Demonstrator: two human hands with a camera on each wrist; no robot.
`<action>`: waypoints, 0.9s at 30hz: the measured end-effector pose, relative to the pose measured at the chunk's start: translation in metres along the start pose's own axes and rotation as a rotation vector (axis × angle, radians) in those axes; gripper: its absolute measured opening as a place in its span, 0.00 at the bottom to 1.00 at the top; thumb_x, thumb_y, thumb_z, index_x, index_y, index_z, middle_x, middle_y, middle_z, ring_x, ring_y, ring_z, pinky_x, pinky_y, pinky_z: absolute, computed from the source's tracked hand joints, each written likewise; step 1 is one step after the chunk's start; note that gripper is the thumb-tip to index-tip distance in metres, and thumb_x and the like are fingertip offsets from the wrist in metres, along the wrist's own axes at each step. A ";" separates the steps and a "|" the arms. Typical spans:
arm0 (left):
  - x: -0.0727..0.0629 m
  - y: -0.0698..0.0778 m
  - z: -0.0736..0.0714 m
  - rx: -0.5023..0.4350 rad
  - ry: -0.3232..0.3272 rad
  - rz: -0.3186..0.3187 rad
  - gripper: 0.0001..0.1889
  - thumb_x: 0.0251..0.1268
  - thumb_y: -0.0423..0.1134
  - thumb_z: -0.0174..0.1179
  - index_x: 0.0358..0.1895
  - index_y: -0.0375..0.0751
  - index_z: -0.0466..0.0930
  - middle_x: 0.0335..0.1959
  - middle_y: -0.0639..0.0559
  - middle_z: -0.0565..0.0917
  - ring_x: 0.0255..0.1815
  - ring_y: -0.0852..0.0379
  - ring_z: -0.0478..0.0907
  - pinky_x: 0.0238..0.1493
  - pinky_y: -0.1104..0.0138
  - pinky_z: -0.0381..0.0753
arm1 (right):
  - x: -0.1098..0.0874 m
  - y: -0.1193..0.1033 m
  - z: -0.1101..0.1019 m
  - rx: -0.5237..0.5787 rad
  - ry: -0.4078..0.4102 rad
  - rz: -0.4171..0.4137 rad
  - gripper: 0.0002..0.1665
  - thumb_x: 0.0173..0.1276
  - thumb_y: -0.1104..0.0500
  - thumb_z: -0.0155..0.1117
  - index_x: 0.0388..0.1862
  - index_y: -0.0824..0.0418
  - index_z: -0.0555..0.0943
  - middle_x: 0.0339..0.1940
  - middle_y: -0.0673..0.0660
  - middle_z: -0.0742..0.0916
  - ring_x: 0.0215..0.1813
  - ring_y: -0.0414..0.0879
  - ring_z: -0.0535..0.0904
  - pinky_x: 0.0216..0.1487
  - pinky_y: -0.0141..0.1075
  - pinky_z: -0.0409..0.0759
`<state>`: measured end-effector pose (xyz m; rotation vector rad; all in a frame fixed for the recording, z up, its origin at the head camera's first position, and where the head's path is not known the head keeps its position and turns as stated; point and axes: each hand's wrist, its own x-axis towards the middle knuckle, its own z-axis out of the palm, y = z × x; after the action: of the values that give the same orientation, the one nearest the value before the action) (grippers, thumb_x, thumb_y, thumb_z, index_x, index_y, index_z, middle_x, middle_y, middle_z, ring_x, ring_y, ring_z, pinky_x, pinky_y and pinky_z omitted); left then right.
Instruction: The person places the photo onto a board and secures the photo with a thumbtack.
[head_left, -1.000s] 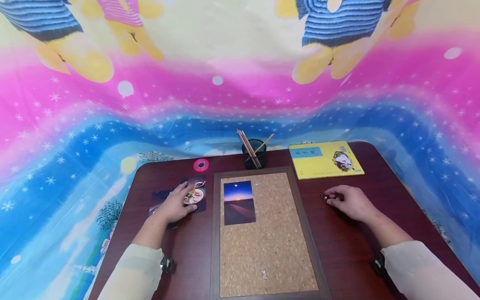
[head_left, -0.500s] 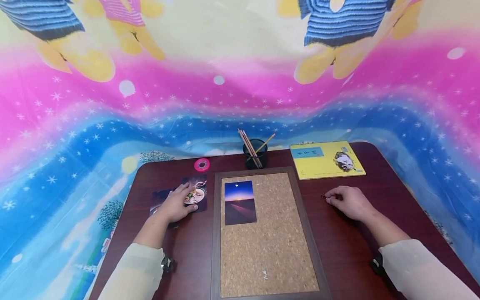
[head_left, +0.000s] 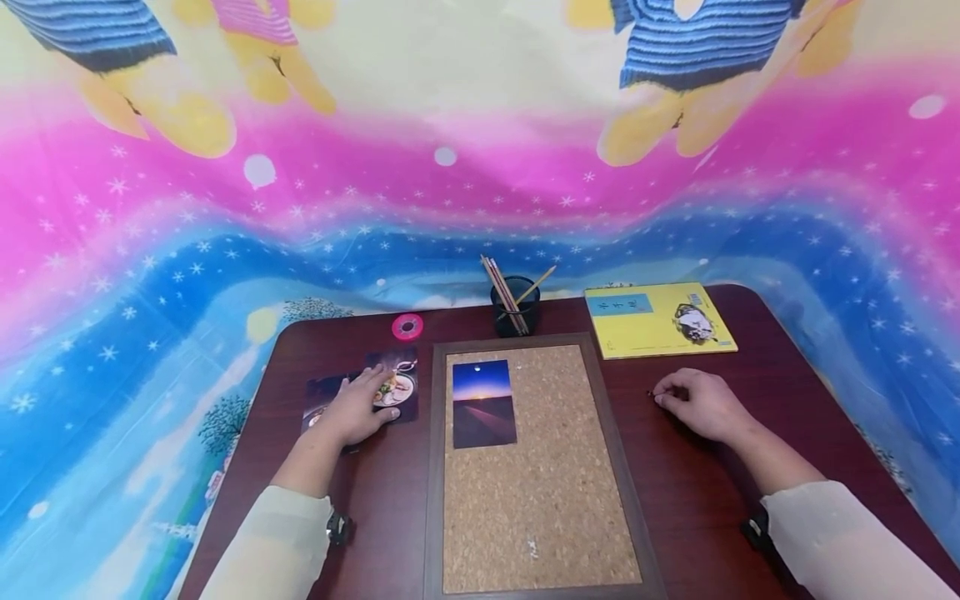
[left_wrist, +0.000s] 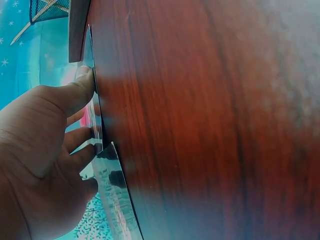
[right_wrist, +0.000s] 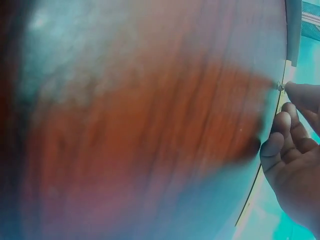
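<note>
Rests left grip (head_left: 362, 408), spread, on photos (head_left: 397, 390) at board's (head_left: 543, 508) ten o'clock. Pinches tiny item (head_left: 651, 393) with right grip (head_left: 699, 404) at two o'clock.

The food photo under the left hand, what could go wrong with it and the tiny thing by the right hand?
The food photo lies close to another print, so lifting or sliding it with the left hand might drag both.

The tiny object at the tips of the right hand could slip away and be hard to spot on the dark table; I can't tell whether it is firmly gripped.
</note>
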<state>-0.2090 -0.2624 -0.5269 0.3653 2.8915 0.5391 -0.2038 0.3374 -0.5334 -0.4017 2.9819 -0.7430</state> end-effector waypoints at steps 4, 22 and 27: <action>-0.001 0.002 0.000 0.006 -0.007 -0.014 0.42 0.70 0.48 0.68 0.81 0.37 0.60 0.81 0.35 0.60 0.82 0.34 0.53 0.78 0.35 0.44 | 0.000 0.000 0.000 0.010 -0.005 0.025 0.03 0.73 0.59 0.67 0.42 0.53 0.87 0.39 0.51 0.87 0.41 0.48 0.82 0.43 0.48 0.81; 0.004 0.004 0.002 0.041 0.042 -0.016 0.46 0.66 0.49 0.72 0.81 0.37 0.58 0.75 0.32 0.70 0.76 0.30 0.64 0.77 0.36 0.52 | -0.004 0.000 -0.006 0.061 -0.003 0.014 0.03 0.75 0.59 0.66 0.44 0.53 0.86 0.36 0.48 0.87 0.35 0.44 0.79 0.37 0.39 0.79; 0.002 0.006 0.000 0.044 0.038 -0.042 0.48 0.65 0.50 0.73 0.82 0.39 0.56 0.75 0.33 0.69 0.76 0.30 0.63 0.78 0.37 0.51 | -0.003 -0.001 -0.007 0.048 0.003 0.003 0.04 0.75 0.59 0.67 0.44 0.52 0.87 0.37 0.47 0.88 0.34 0.43 0.79 0.37 0.40 0.78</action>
<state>-0.2102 -0.2568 -0.5250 0.3028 2.9443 0.4807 -0.2009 0.3405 -0.5265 -0.3936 2.9598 -0.8137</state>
